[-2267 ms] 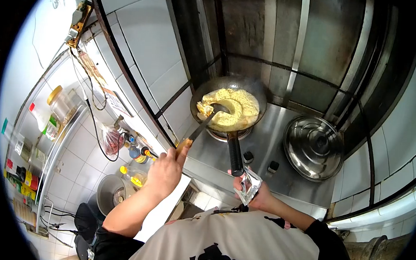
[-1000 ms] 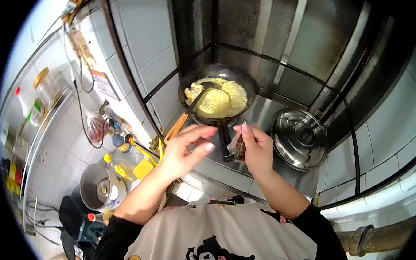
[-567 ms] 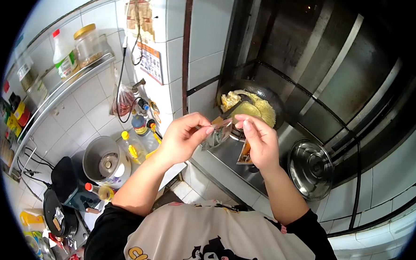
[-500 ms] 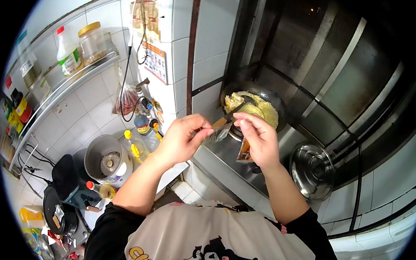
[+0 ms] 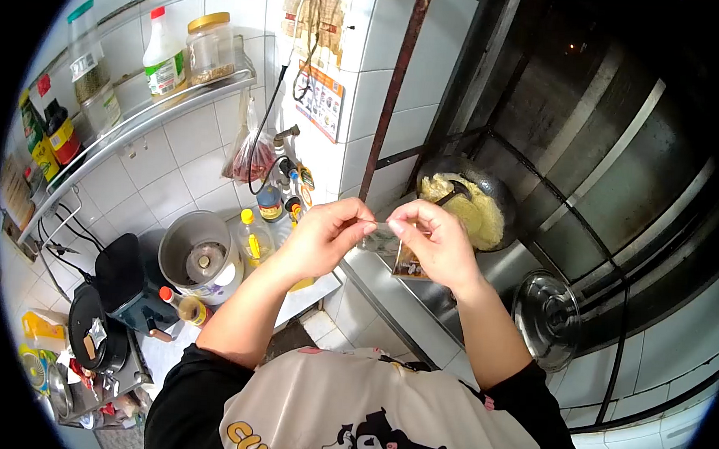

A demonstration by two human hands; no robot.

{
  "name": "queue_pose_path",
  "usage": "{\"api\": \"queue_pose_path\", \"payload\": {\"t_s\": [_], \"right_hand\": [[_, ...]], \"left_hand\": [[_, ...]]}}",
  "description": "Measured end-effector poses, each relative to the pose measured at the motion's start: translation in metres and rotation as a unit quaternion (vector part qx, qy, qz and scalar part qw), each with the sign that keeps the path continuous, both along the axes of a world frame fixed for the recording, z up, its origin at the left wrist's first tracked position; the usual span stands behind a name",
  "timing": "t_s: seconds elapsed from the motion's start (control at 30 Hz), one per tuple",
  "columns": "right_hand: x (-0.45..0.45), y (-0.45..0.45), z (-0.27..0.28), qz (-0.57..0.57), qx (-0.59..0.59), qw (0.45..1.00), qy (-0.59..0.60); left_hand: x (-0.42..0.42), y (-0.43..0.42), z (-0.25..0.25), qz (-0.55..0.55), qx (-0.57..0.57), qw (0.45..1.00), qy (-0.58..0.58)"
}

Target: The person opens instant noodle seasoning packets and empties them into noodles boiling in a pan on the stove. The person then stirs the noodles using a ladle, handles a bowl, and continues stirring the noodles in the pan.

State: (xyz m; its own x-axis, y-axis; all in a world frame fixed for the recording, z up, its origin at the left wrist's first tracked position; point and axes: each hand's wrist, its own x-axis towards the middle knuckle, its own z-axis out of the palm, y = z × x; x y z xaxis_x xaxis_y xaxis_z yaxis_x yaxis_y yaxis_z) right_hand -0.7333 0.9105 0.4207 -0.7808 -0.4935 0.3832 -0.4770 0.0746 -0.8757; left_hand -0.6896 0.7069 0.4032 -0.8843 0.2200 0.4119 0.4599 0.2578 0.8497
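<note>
The thumb and forefinger of the left hand [image 5: 324, 237] are pinched together on one part of a clear sachet's edge, and those of the right hand [image 5: 442, 245] pinch the same edge just beside them, leaving only a narrow gap between the two grips. The clear sachet [image 5: 381, 241] hangs below the fingertips, over the front edge of the stove top; its contents are too small to make out. A brown sachet [image 5: 409, 264] hangs under the right hand, seemingly tucked in by the fingers, though its hold is hidden. Both sachets look nearly weightless, and the clear film should be limp, thin and slick, more so with any grease on the skin, so the flat edge at the top seems the best place to take hold, with firm, dry pinches close together. A hard pull could split such film abruptly, so the body below is better left unsqueezed. Farther out, a wok [image 5: 505, 193] sits on the steel stove top [image 5: 528, 268], with yellow noodles [image 5: 481, 223] and a ladle [image 5: 457, 192] in it; a metal lid [image 5: 545, 320] lies nearer the person, to the right, well apart from the sachets.
</note>
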Motion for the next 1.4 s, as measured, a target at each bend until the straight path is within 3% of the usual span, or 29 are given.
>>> {"api": "queue_pose_path", "payload": {"t_s": [0.07, 0.17, 0.3, 0.33, 0.47, 0.63, 0.73, 0.77, 0.83, 0.97, 1.0, 1.13, 1.4], "right_hand": [[0.008, -0.01, 0.004, 0.009, -0.021, 1.0, 0.004], [0.007, -0.009, 0.015, -0.023, 0.105, 0.993, 0.047], [0.012, -0.012, 0.022, -0.037, 0.121, 0.99, 0.06], [0.013, -0.012, 0.023, -0.04, 0.108, 0.986, 0.119], [0.008, -0.007, 0.02, -0.043, 0.073, 0.964, 0.254], [0.007, 0.003, 0.019, -0.075, 0.054, 0.931, 0.354], [-0.004, 0.013, 0.018, -0.091, 0.011, 0.933, 0.349], [-0.009, 0.021, 0.021, -0.106, 0.057, 0.948, 0.293], [-0.025, 0.029, 0.019, -0.099, -0.025, 0.987, 0.127], [-0.081, 0.081, 0.006, -0.068, -0.081, 0.989, -0.106], [-0.082, 0.09, 0.008, -0.099, -0.1, 0.982, -0.124], [-0.126, 0.135, -0.025, -0.186, -0.101, 0.974, -0.084], [-0.174, 0.192, -0.072, -0.418, 0.081, 0.905, 0.028]], "left_hand": [[0.003, -0.001, 0.003, 0.012, -0.006, 1.0, 0.015], [0.003, 0.001, 0.002, 0.027, 0.015, 0.999, 0.024], [0.002, 0.007, 0.012, 0.051, -0.03, 0.995, 0.079], [0.0, 0.01, 0.012, 0.062, -0.031, 0.99, 0.124], [-0.007, 0.02, 0.007, 0.052, 0.022, 0.994, 0.089], [-0.021, 0.038, -0.002, -0.007, 0.165, 0.986, 0.03], [-0.043, 0.054, -0.006, -0.029, 0.221, 0.975, 0.015], [-0.053, 0.059, -0.006, -0.037, 0.233, 0.972, 0.013], [-0.07, 0.07, 0.008, -0.032, 0.168, 0.985, 0.014], [-0.127, 0.105, 0.014, -0.006, 0.061, 0.997, 0.036], [-0.144, 0.118, 0.01, -0.017, 0.079, 0.997, 0.021], [-0.188, 0.167, -0.001, 0.03, 0.017, 0.999, 0.024], [-0.267, 0.255, -0.056, 0.126, -0.038, 0.991, -0.013]]}}
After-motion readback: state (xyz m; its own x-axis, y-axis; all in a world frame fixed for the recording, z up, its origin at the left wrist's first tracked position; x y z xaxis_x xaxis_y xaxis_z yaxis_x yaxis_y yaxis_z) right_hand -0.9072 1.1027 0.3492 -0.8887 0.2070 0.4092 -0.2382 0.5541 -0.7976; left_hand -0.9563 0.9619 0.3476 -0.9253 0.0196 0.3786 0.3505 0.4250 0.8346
